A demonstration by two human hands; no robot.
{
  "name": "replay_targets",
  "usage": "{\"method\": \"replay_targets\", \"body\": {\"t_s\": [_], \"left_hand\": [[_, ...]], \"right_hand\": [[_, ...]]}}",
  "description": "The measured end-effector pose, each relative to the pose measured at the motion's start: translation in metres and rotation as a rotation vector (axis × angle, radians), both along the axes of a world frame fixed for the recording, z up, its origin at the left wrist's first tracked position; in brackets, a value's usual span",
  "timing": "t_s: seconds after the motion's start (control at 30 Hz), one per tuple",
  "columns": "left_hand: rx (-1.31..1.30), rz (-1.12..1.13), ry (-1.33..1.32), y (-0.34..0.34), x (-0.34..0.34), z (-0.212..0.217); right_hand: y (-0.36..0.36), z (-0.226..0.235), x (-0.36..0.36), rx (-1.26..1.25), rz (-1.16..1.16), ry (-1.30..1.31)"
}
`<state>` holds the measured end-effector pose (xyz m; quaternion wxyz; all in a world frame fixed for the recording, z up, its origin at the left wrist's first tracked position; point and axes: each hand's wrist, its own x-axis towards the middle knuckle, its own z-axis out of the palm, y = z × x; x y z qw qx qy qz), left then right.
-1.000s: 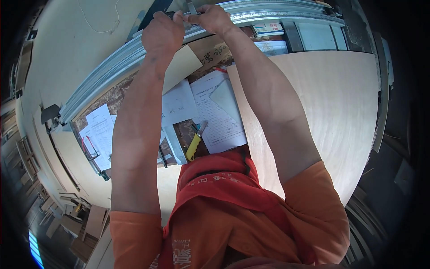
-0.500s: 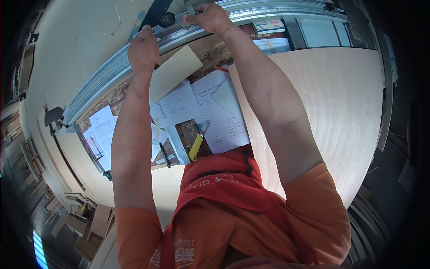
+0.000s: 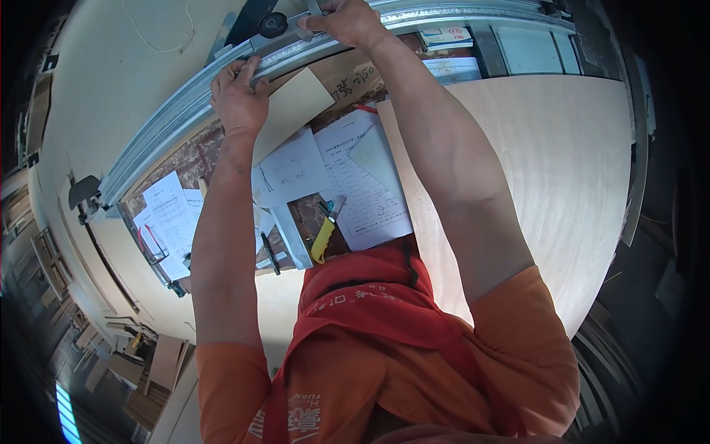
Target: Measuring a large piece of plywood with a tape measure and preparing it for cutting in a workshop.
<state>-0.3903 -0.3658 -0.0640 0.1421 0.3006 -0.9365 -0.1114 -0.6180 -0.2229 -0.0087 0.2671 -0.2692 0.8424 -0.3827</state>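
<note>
A long silver metal rail (image 3: 159, 122) curves across the far side of the work table. My left hand (image 3: 240, 100) rests at its near edge, fingers bent slightly apart on the metal and gripping nothing. Further right, my right hand (image 3: 351, 24) has thumb and fingers closed about a small metal bracket (image 3: 313, 9) on the rail; part of that piece is hidden by the fingers. Just left of it sits a round black knob (image 3: 273, 24) on a dark mount.
Papers (image 3: 362, 177), a beige card (image 3: 296, 111), a yellow-handled cutter (image 3: 322, 240) and a black pen (image 3: 271, 254) lie before me. A pale wood panel (image 3: 540, 170) covers the right side. Glasses (image 3: 153, 244) lie at left, near a dark clamp-like fitting (image 3: 86, 192) on the rail.
My left hand has come down a little toward me, its fingers now spread on the rail's near edge rather than up by the knob. My right hand stays at the metal bracket.
</note>
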Motion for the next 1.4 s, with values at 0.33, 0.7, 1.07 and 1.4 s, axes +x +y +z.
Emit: {"method": "replay_targets", "body": {"t_s": [0.33,0.7,1.07,1.4], "left_hand": [[-0.038,0.048,-0.043,0.004,-0.004,0.004],[-0.042,0.035,-0.022,0.004,-0.006,0.005],[-0.016,0.036,-0.021,0.002,-0.003,0.006],[-0.025,0.04,-0.048,0.003,-0.003,0.008]], "right_hand": [[0.003,0.006,0.0,-0.026,-0.003,-0.068],[0.002,-0.002,0.001,-0.035,-0.033,0.063],[0.003,0.003,-0.001,-0.039,0.014,-0.087],[0.004,0.002,-0.001,-0.044,0.006,-0.065]]}}
